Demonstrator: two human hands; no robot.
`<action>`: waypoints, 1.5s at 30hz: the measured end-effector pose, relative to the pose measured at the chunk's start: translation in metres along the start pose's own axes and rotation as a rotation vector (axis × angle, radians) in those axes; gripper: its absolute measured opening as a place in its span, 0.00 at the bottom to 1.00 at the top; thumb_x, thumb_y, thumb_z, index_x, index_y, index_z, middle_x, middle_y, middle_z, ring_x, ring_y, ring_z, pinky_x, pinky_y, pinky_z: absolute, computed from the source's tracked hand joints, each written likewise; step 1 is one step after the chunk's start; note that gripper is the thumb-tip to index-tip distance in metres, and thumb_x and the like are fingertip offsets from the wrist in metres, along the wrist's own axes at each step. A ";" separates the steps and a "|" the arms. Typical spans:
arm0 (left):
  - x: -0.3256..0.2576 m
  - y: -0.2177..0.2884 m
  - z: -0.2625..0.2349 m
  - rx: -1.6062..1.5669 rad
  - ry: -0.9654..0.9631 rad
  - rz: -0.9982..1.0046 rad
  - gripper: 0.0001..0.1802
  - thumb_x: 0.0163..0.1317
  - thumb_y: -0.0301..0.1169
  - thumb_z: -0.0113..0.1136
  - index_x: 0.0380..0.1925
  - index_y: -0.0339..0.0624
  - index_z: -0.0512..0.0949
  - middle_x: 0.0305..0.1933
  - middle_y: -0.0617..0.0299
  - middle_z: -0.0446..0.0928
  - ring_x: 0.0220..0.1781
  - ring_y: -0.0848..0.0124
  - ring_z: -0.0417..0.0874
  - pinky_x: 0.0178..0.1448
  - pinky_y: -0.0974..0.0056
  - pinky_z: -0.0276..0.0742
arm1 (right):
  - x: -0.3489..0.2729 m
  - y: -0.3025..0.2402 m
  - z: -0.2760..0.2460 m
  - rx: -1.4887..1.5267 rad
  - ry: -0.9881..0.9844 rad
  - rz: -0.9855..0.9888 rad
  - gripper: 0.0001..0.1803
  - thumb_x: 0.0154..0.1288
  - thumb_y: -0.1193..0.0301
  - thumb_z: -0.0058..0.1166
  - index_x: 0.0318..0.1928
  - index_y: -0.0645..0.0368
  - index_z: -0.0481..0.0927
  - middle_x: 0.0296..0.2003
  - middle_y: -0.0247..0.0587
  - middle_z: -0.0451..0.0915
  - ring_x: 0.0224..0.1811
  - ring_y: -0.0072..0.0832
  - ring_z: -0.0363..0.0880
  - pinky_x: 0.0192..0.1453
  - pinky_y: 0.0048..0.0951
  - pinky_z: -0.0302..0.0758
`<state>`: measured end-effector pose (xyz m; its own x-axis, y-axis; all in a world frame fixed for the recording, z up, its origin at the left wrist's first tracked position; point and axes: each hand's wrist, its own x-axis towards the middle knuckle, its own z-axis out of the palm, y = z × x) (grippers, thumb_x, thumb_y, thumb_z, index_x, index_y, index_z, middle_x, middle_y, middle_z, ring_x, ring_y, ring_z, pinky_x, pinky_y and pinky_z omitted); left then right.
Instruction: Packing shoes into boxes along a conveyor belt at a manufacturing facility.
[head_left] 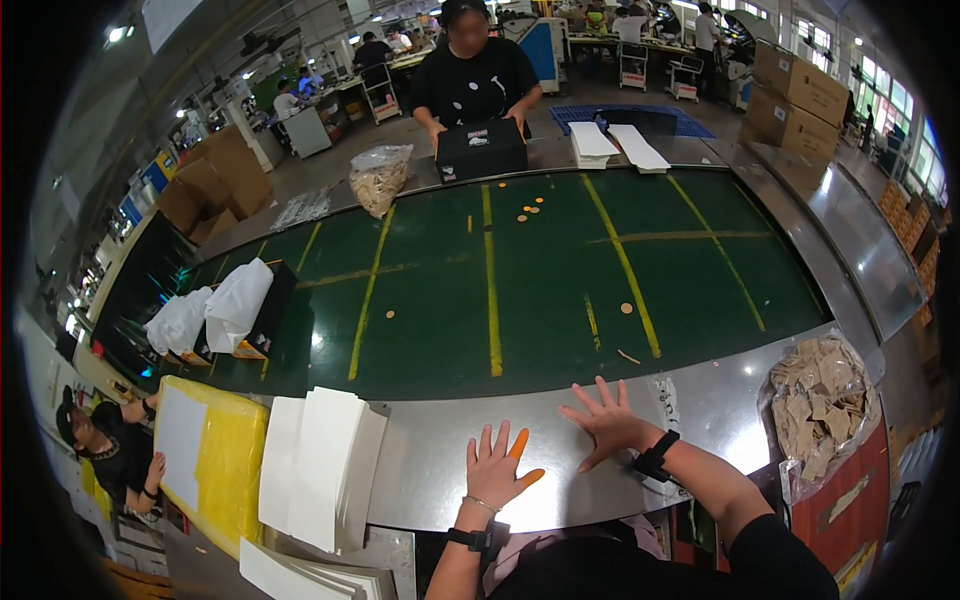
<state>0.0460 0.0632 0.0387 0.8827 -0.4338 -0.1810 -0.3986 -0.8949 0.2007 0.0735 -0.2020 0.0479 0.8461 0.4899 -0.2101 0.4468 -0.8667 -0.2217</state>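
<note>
My left hand (494, 468) is spread flat over the metal edge of the table, palm down, with orange covers on its thumb and index finger. It holds nothing. To its right, my right hand (610, 422) also has its fingers apart and is bare of any object; its fingertips reach toward the rim of the green conveyor belt (440, 290). A stack of white sheets (322, 465) stands left of my left hand. Off to the right of my right hand lies a clear plastic bag of brown paper packets (825, 405).
Across the belt a person holds a black box (481, 150). Beside it are a bag of brown pieces (381, 178) and white sheet stacks (592, 145). Open boxes with white paper (240, 305) sit on the belt's left. A yellow-wrapped pack (215, 450) stands near another person.
</note>
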 end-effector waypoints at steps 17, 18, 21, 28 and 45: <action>-0.002 -0.002 0.004 -0.001 0.052 0.014 0.44 0.59 0.68 0.48 0.69 0.54 0.64 0.78 0.49 0.47 0.78 0.45 0.43 0.76 0.40 0.36 | 0.000 -0.001 -0.001 0.016 -0.006 0.000 0.69 0.27 0.29 0.66 0.73 0.41 0.55 0.75 0.55 0.43 0.75 0.68 0.32 0.67 0.78 0.29; -0.002 -0.002 0.005 -0.002 0.052 0.015 0.44 0.59 0.68 0.48 0.69 0.54 0.64 0.78 0.49 0.47 0.78 0.45 0.43 0.76 0.40 0.36 | 0.000 -0.001 -0.001 0.020 -0.006 0.000 0.69 0.28 0.29 0.66 0.73 0.41 0.55 0.75 0.55 0.43 0.75 0.68 0.32 0.67 0.78 0.29; -0.002 -0.002 0.005 -0.017 0.065 0.019 0.44 0.59 0.68 0.48 0.68 0.54 0.64 0.78 0.49 0.48 0.78 0.45 0.43 0.76 0.40 0.36 | 0.000 0.000 0.001 0.020 -0.001 -0.004 0.69 0.28 0.29 0.66 0.73 0.41 0.55 0.75 0.56 0.43 0.74 0.69 0.32 0.67 0.78 0.29; -0.002 0.000 0.000 0.011 0.017 0.001 0.44 0.59 0.67 0.47 0.69 0.54 0.63 0.78 0.50 0.48 0.78 0.46 0.43 0.76 0.41 0.35 | 0.000 0.001 0.002 0.016 0.006 -0.013 0.69 0.28 0.29 0.66 0.73 0.41 0.55 0.74 0.56 0.43 0.74 0.70 0.32 0.66 0.78 0.29; -0.004 -0.001 -0.002 0.022 0.022 0.002 0.43 0.60 0.67 0.47 0.70 0.56 0.63 0.77 0.51 0.49 0.78 0.46 0.44 0.76 0.40 0.37 | 0.000 -0.002 0.000 0.009 0.016 -0.008 0.68 0.28 0.29 0.66 0.73 0.41 0.57 0.74 0.56 0.44 0.74 0.70 0.33 0.66 0.78 0.30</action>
<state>0.0436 0.0658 0.0407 0.8871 -0.4331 -0.1596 -0.4054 -0.8964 0.1794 0.0727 -0.2000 0.0488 0.8468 0.4956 -0.1931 0.4514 -0.8617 -0.2318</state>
